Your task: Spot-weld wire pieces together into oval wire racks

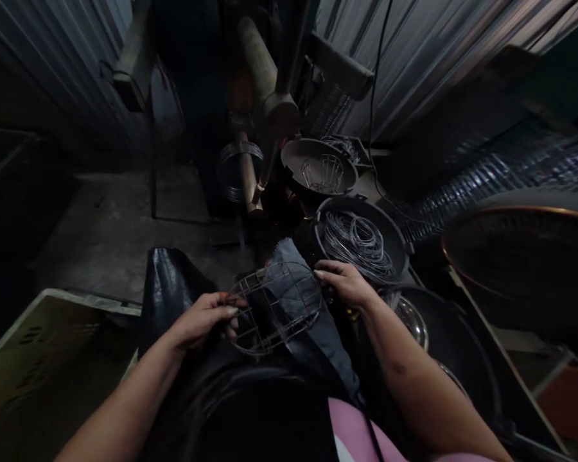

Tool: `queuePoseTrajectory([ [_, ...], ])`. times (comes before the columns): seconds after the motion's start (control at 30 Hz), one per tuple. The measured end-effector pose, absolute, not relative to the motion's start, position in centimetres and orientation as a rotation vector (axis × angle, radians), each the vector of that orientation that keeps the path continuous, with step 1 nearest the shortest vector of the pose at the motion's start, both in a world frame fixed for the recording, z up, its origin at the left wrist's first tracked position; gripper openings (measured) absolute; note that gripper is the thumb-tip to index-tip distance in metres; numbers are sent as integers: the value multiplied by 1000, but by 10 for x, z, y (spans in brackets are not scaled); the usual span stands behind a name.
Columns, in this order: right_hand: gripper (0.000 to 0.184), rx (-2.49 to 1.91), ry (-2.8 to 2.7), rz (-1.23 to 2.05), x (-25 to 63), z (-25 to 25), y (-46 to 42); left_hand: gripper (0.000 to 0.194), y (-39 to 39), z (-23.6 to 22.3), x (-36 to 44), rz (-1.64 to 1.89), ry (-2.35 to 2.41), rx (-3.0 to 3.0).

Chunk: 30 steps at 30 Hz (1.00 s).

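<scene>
Above my lap, both hands hold a round wire basket (275, 321) with a thin metal grid. My left hand (207, 319) pinches its left rim between thumb and fingers. At the upper right rim, my right hand (343, 281) grips the wire with thumb and forefinger. The basket is tilted, and a blue-grey cloth (291, 282) shows through its mesh. Beyond it stands a machine with a horizontal bar (248, 173) that ends in a copper-coloured tip.
To the right, a dark pan (402, 256) holds coiled metal rings. Behind it, another pan (289, 157) contains a wire frame (322, 173). A yellowish plastic crate (43, 301) stands at lower left. A large round dish (520, 256) is at far right.
</scene>
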State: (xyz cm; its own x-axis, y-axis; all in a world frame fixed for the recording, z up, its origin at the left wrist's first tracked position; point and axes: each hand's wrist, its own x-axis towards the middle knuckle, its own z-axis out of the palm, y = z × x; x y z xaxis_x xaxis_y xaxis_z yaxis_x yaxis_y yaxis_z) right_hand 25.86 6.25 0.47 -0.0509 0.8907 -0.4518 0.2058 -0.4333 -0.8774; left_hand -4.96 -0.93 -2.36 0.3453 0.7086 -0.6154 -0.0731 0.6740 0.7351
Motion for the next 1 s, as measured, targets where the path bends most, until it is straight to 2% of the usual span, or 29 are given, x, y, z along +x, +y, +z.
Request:
queuePoseTrajectory([
  [0.17,32,-1737,-1262,1457,253,1,52,45,5,-16,-41,627,1477,1122],
  [0.3,30,-1743,-1351,1374,254,2,51,43,10,-5,-37,568,1674,1429],
  [0.4,30,-1827,-1515,1172,253,-2,56,39,15,-1,-34,490,1763,1699],
  [0.5,28,-1959,-1779,893,249,-1,62,38,17,1,-30,265,1883,1886],
  [0.7,20,-2383,-2107,460,228,18,63,35,15,3,-17,120,2031,1984],
  [0.83,24,-2455,-2222,230,217,27,57,34,15,-2,-7,74,2090,2009],
  [1.0,24,-2430,-2282,147,212,25,49,31,14,-10,-1,74,2102,2027],
])
